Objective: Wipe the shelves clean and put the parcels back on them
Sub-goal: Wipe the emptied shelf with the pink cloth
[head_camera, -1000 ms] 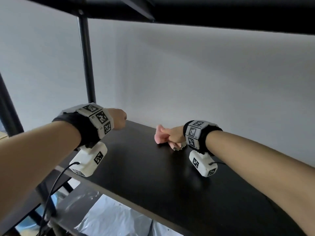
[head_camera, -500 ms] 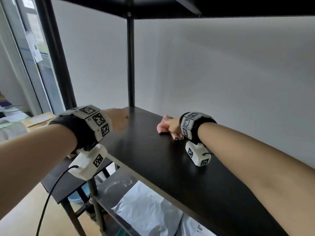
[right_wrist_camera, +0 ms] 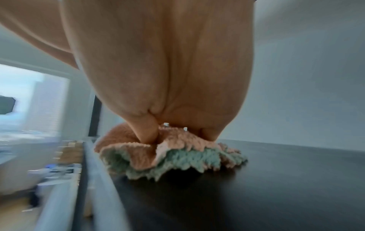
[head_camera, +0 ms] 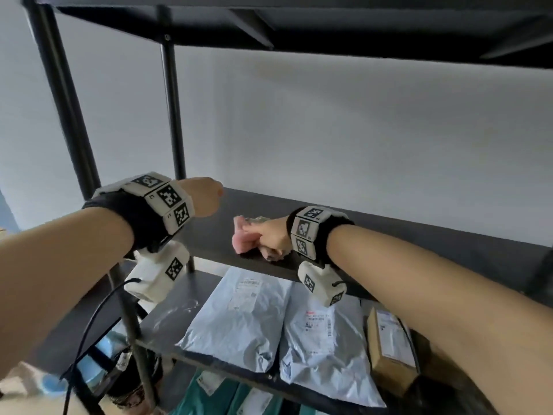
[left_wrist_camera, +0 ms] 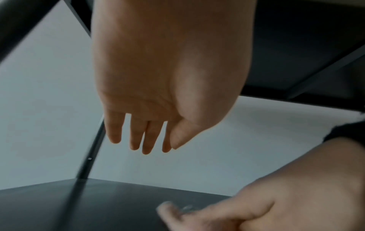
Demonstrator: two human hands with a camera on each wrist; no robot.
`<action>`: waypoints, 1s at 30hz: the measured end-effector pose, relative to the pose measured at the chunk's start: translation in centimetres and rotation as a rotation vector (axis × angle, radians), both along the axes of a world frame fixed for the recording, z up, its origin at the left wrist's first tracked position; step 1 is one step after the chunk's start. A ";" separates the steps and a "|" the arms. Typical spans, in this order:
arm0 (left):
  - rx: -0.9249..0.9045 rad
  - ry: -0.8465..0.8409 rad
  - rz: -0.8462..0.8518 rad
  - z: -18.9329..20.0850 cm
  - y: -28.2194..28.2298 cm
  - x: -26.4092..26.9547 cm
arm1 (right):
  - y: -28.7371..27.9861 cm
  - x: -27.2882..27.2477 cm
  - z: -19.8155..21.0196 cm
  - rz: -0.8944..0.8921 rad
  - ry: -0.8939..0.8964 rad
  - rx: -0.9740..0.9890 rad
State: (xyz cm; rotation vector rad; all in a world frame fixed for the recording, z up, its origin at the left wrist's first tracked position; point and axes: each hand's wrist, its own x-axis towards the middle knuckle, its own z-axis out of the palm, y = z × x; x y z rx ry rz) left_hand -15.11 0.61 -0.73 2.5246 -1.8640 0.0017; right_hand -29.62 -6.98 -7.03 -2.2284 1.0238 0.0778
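Gripping a bunched, nubby pink-and-teal cloth [right_wrist_camera: 168, 150] on the smooth matte black shelf [head_camera: 419, 244], right hand [head_camera: 273, 235] curled round it, left hand [left_wrist_camera: 158, 87] empty above the shelf, fingers loosely extended, crinkled grey plastic parcels [head_camera: 239, 319] lying flat on the shelf below.

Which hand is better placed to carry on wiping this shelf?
Right. The right hand already grips the cloth and presses it on the shelf near its front edge. The left hand hangs above the shelf, holding nothing.
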 end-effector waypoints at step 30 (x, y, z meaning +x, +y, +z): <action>-0.011 0.152 -0.379 -4.1 -2.1 -24.5 | 2.1 -38.2 -0.8 -0.466 0.207 -0.283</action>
